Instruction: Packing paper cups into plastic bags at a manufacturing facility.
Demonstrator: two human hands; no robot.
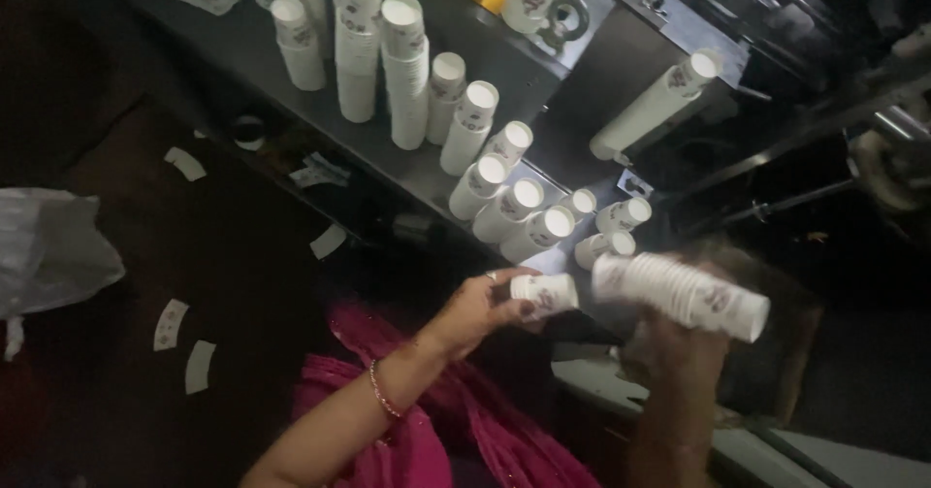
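**Head view: paper cups in both hands beside a dark surface**

The dark surface runs from far left toward near right, carrying rows of white cup stacks, some upright, some leaning. Beyond it, far right, a machine holds a long tilted stack. A white plastic bag lies at left on the floor, with flat paper blanks scattered nearby. The right hand, blurred, has its grip closed around a sideways stack of cups. The left hand pinches a single small cup, just beside that stack's open end. A bangle circles the left wrist.
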